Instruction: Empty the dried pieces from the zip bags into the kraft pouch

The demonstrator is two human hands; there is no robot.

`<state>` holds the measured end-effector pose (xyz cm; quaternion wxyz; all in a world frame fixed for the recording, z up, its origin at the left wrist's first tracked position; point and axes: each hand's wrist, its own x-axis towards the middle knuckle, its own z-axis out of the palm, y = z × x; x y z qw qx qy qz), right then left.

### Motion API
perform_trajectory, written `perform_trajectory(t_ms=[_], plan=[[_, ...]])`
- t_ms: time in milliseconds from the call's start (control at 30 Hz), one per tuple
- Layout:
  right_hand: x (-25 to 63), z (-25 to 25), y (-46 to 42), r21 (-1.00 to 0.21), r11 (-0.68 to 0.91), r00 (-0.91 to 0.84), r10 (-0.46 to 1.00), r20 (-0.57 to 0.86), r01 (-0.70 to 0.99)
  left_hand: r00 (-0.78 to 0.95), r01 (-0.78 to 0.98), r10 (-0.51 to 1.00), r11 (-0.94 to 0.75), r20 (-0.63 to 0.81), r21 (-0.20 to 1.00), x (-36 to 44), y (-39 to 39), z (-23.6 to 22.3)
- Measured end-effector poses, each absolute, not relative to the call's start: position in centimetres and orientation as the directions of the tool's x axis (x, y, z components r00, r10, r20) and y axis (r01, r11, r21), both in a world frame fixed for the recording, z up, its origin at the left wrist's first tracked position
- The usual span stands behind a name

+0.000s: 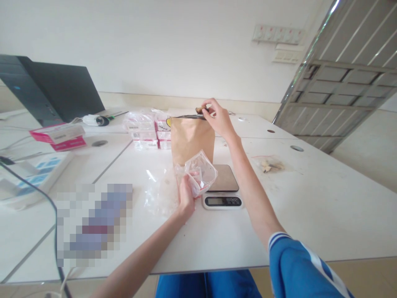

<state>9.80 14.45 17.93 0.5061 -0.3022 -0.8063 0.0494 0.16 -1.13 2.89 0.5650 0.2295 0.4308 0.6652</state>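
My left hand [186, 193] is closed on a clear plastic zip bag [207, 170], whose mouth gapes open toward the right. At the top edge of an upright brown paper bag [191, 138], my right hand [218, 120] pinches a small dark brown piece [200, 110] between thumb and fingers; its kind is unclear. The paper bag stands just behind a small digital scale [223, 178], partly hidden by the plastic bag. More clear plastic bags [161, 192] lie beside my left hand.
A small clear bag with pale pieces [269, 167] lies right of the scale. Pink-and-white boxes [144, 134] in plastic stand behind left. Farther left are a pink box [58, 134], a power strip [43, 176], a black cable [51, 203] and a computer tower [62, 91].
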Motion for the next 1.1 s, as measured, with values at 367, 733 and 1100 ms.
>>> perform_trajectory(t_ms=[367,733,1100], plan=[[8.8,16.9,15.2,-0.223,0.778,-0.359,0.498,0.789,0.587,-0.116,-0.520,0.990,0.009,-0.082,0.854,0.2,-1.2,2.4],[7.1,18.6,14.1,-0.192,0.712,-0.453,0.607,0.653,0.676,-0.114,-0.515,0.991,-0.002,-0.066,0.857,0.2,-1.2,2.5],[6.9,16.5,14.2,-0.112,0.691,-0.393,0.529,0.752,0.714,-0.152,-0.546,0.987,-0.035,-0.059,0.837,0.3,-1.1,2.3]])
